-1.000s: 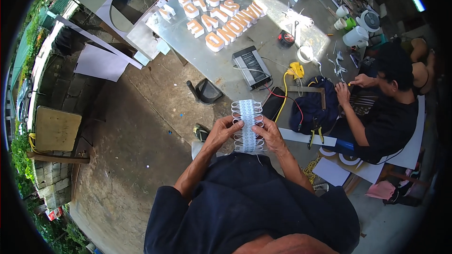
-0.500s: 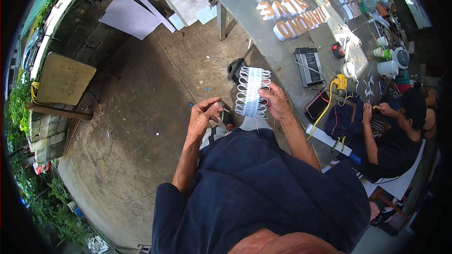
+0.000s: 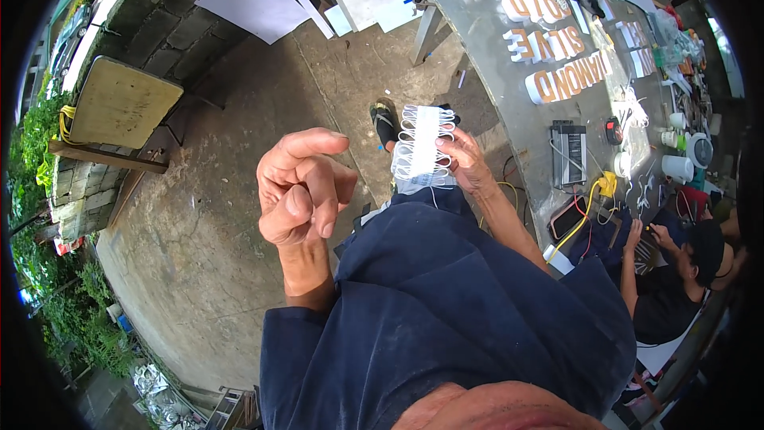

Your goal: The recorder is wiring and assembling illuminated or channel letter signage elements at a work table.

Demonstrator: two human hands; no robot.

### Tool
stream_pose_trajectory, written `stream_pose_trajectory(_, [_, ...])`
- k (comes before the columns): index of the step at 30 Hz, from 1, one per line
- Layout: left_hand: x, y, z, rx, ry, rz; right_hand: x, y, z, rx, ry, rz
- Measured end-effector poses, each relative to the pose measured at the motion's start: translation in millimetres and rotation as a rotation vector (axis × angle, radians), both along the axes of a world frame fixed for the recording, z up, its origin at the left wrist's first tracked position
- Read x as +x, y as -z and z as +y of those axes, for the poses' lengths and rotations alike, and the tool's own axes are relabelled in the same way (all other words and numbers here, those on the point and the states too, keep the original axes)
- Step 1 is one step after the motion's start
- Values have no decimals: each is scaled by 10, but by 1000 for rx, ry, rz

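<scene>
My right hand (image 3: pixel 469 166) grips the edge of a flat white bundle (image 3: pixel 426 139) in front of my body. Loops of white wire stick out along both of its long sides, and a loose end hangs at the bottom; it resembles a folded string of LED modules. My left hand (image 3: pixel 306 185) is raised to the left of the bundle, apart from it. Its index finger stretches out, and the other fingers are loosely curled, with nothing visible in them.
On the right, a grey table (image 3: pixel 497 84) bears white-sided block letters (image 3: pixel 549 87), a power supply (image 3: pixel 567 155), a tape measure (image 3: pixel 613 130) and a phone (image 3: pixel 567 216). A co-worker (image 3: pixel 676 287) sits at its near end. A folding chair (image 3: pixel 127 103) stands at left.
My left hand has risen toward the camera and away from the bundle, its fingers loosening. My right hand still holds the bundle. The view has shifted, moving the table rightward.
</scene>
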State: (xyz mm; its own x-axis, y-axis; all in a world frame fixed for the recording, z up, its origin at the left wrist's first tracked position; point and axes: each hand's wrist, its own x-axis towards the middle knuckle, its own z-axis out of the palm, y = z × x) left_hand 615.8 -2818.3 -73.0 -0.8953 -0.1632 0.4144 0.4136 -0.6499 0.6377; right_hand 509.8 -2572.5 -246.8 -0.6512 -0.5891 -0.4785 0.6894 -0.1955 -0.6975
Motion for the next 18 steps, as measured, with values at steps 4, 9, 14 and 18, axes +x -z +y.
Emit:
stream_pose_trajectory(4, [-706, -457, -419, 77, 225, 324, -435, 97, -485, -16, -13, 34])
stream_pose_trajectory(9, [-1613, -979, -1019, -25, 439, 378, -1171, 134, -1213, -13, 21, 4])
stream_pose_trajectory(14, [-2327, -1188, -1539, 21, 432, 382, -1985, 44, -1877, -48, 51, 19])
stream_pose_trajectory(18, [-2876, -1259, -1906, 45, 509, 378, -2504, -55, -2262, -51, 84, 85])
